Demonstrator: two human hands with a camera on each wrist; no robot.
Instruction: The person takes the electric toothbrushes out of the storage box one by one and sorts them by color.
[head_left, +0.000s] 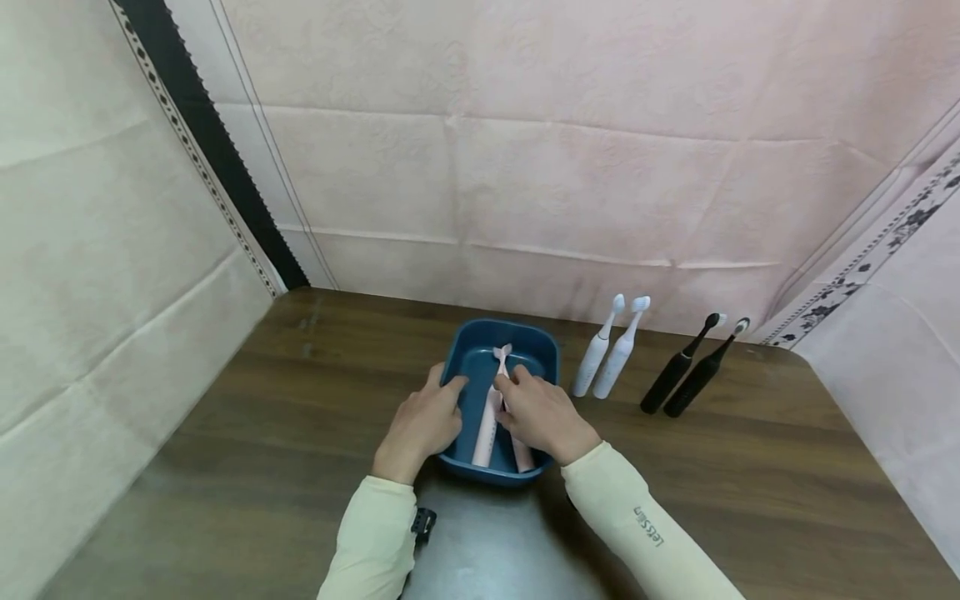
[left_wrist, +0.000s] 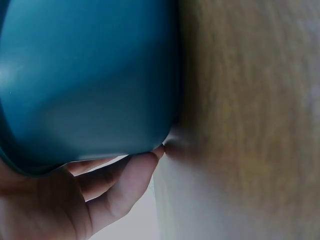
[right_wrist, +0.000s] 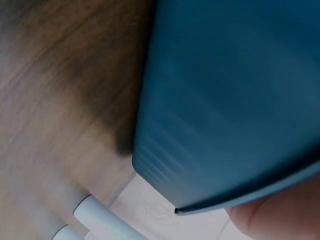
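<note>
A blue plastic basin (head_left: 468, 332) stands on the table with two pink electric toothbrushes in it. The left pink toothbrush (head_left: 486, 433) lies lengthwise in the basin. Of the right pink toothbrush (head_left: 522, 455), the lower handle shows below my right hand (head_left: 546, 419), which covers its middle. That hand reaches over the right rim, its fingers curled about this toothbrush; the exact contact is hidden. With my left hand (head_left: 424, 422) I grip the basin's left side, thumb over the rim. In the left wrist view, the fingers (left_wrist: 131, 182) lie along the basin's outer wall (left_wrist: 100, 100).
Two white electric toothbrushes (head_left: 592, 364) lie to the right of the basin, side by side. Farther right are two black electric toothbrushes (head_left: 666, 382). Pale cloth (head_left: 525, 192) hangs behind the wooden table (head_left: 262, 467) and along both sides.
</note>
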